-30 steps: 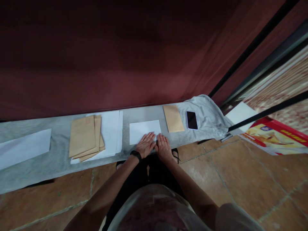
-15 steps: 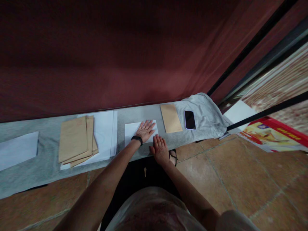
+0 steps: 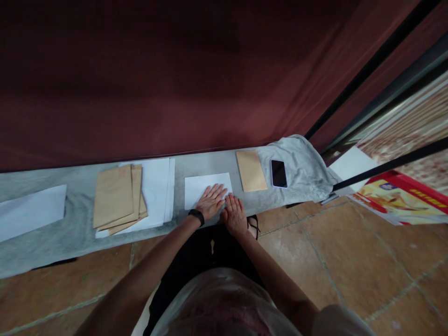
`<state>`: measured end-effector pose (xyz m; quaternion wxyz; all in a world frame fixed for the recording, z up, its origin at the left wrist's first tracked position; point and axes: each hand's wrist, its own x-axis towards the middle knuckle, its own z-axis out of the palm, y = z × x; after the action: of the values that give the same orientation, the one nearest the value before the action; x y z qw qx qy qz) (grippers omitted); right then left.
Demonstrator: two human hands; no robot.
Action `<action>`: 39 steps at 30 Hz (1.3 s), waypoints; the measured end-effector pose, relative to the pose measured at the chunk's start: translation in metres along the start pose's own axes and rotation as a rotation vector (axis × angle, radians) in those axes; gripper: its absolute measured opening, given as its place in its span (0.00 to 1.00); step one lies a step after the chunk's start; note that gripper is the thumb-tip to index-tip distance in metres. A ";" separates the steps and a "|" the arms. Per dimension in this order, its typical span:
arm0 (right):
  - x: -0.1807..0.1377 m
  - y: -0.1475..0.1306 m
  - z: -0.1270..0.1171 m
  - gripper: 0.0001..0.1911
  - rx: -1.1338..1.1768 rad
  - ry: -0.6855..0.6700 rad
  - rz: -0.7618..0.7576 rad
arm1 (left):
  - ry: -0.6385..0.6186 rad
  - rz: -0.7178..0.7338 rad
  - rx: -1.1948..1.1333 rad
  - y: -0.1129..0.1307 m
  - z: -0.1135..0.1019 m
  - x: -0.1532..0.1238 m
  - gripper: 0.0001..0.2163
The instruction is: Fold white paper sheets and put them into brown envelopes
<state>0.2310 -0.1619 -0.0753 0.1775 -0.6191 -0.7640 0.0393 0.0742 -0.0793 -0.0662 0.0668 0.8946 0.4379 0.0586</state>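
Observation:
A white sheet of paper (image 3: 196, 185), perhaps folded, lies on the grey cloth in front of me. My left hand (image 3: 210, 202), with a black band at the wrist, rests flat on its lower right part, fingers spread. Beside it my right hand (image 3: 235, 215) lies flat at the paper's lower right corner, fingers stretched out. Neither hand grips anything. Just right of the paper is a brown envelope (image 3: 252, 171), and past that a phone (image 3: 279, 174) with a dark screen and a pale purple edge.
To the left, several brown envelopes (image 3: 114, 196) lie stacked on larger white sheets (image 3: 157, 186). Another white paper (image 3: 31, 210) is at the far left. A grey cloth (image 3: 80, 242) covers the narrow bench, against a dark red wall (image 3: 192, 93). A printed box (image 3: 399, 198) stands right.
My left hand has slid down the paper toward me, uncovering more of its upper part. My right hand has stayed near the corner. The view has shifted slightly.

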 end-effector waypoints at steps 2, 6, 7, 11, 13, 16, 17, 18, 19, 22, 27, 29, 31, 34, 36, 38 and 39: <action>-0.001 0.001 0.002 0.29 -0.002 0.008 -0.011 | 0.011 0.027 0.002 0.003 -0.001 -0.014 0.25; -0.003 0.003 0.006 0.29 -0.008 0.027 -0.028 | 0.033 0.068 0.015 0.005 0.001 -0.035 0.24; -0.003 0.003 0.006 0.29 -0.013 0.028 -0.027 | 0.036 0.070 0.021 0.005 0.002 -0.039 0.24; -0.002 0.002 0.003 0.29 -0.032 0.013 -0.016 | 0.038 0.069 0.035 0.007 0.002 -0.051 0.26; -0.002 0.002 0.002 0.29 -0.034 0.008 -0.013 | 0.034 0.068 0.037 0.008 0.001 -0.055 0.26; -0.001 -0.001 0.002 0.28 -0.024 0.025 0.011 | 0.031 0.072 0.036 0.008 -0.001 -0.060 0.27; 0.001 -0.003 0.002 0.28 -0.014 0.032 0.017 | 0.031 0.070 0.035 0.008 -0.002 -0.061 0.28; 0.003 -0.006 0.003 0.27 0.002 0.035 0.012 | 0.028 0.069 0.034 0.008 -0.002 -0.062 0.28; 0.006 -0.008 0.004 0.27 0.023 0.031 -0.003 | 0.023 0.065 0.035 0.009 -0.003 -0.062 0.28; 0.016 -0.019 0.008 0.27 0.096 -0.006 -0.084 | -0.011 0.059 0.046 0.010 -0.004 -0.063 0.28; 0.028 -0.025 0.015 0.28 0.107 -0.032 -0.087 | -0.010 0.078 0.040 0.010 -0.005 -0.066 0.30; 0.028 -0.022 0.016 0.29 0.086 -0.022 -0.082 | 0.005 0.075 0.030 0.009 -0.003 -0.069 0.30; 0.027 -0.017 0.017 0.29 0.058 -0.008 -0.082 | 0.011 0.076 0.024 0.007 -0.001 -0.071 0.31; 0.023 -0.009 0.017 0.29 0.019 0.017 -0.077 | 0.012 0.073 0.021 0.006 0.001 -0.075 0.31; 0.022 -0.006 0.018 0.29 0.007 0.039 -0.075 | 0.018 0.066 0.016 0.005 0.000 -0.077 0.31; 0.020 -0.003 0.018 0.30 0.002 0.058 -0.073 | 0.024 0.055 0.009 0.005 -0.001 -0.080 0.32; 0.020 -0.003 0.018 0.30 0.002 0.064 -0.072 | 0.027 0.043 0.007 0.004 -0.002 -0.081 0.32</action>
<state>0.2190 -0.1403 -0.0871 0.2038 -0.5919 -0.7797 0.0136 0.0280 -0.1459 -0.0673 0.0565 0.9032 0.4195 0.0706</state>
